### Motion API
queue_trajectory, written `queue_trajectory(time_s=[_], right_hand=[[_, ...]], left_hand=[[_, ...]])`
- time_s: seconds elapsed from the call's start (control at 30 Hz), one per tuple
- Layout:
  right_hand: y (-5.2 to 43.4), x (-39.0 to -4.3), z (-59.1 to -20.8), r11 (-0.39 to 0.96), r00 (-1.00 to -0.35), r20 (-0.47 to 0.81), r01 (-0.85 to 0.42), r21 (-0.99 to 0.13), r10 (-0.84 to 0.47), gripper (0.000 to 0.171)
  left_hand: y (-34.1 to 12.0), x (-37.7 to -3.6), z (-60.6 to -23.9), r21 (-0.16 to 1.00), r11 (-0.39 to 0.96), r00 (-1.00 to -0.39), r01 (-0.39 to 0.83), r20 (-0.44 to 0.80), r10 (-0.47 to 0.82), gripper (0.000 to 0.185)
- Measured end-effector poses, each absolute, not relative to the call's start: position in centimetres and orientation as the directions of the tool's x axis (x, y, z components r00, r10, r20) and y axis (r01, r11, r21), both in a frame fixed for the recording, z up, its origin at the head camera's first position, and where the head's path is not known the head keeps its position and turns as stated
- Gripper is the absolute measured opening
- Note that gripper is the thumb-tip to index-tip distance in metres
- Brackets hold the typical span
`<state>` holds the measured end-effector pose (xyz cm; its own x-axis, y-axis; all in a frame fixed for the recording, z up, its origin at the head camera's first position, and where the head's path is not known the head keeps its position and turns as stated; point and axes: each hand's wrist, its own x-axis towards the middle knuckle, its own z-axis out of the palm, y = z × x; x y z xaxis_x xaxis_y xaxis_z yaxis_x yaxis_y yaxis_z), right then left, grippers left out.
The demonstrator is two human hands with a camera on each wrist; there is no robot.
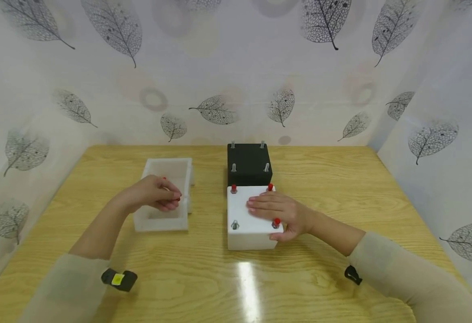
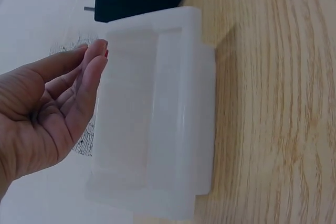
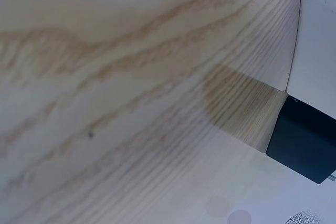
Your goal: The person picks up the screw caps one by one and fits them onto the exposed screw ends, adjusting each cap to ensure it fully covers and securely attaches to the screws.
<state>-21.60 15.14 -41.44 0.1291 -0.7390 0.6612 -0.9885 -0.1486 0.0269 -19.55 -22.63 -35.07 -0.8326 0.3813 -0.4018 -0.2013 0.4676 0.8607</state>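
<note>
My left hand (image 1: 157,194) is over a white open bin (image 1: 161,225) and pinches a small red cap (image 1: 178,198) between thumb and fingertips. The fingers mostly hide it; a sliver of the red cap (image 2: 106,53) shows in the left wrist view. My right hand (image 1: 284,213) rests on a white box (image 1: 240,206), fingers straight across its top, thumb at the front right corner. Red caps sit on the box's bolts at the back left (image 1: 233,189), back right (image 1: 270,187) and front right (image 1: 276,223). The front left bolt (image 1: 235,224) is bare metal with a nut.
Directly behind the white box stands a black box (image 1: 248,159) with upright metal bolts on top. Both boxes and the bin are on a wooden table (image 1: 321,170), with leaf-patterned cloth (image 1: 244,67) behind and at the sides. Another red spot (image 1: 164,178) shows just beyond the left hand.
</note>
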Motion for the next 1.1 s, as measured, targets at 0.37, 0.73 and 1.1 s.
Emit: queue_trajectory(time_s=[0.37,0.73,1.1], right_hand=[[15.1,-21.6,-41.4,-0.145,0.122,0.659,-0.989,0.021,-0.742,0.058],[15.0,-21.5,-41.4,-0.147,0.114,0.662,-0.989,0.005,-0.741,0.057],[15.0,-21.6,-41.4,-0.144,0.110,0.665,-0.990,0.003,-0.739,0.058]], left_hand=[[-20.0,-18.6,-34.0,0.915,0.383,-0.846,-0.125,-0.300,0.442,0.031],[-17.2,-17.4,-33.1,0.913,0.395,-0.832,-0.106,-0.299,0.467,0.029],[-14.7,-16.4,-32.0,0.929,0.358,-0.809,-0.090,-0.278,0.518,0.025]])
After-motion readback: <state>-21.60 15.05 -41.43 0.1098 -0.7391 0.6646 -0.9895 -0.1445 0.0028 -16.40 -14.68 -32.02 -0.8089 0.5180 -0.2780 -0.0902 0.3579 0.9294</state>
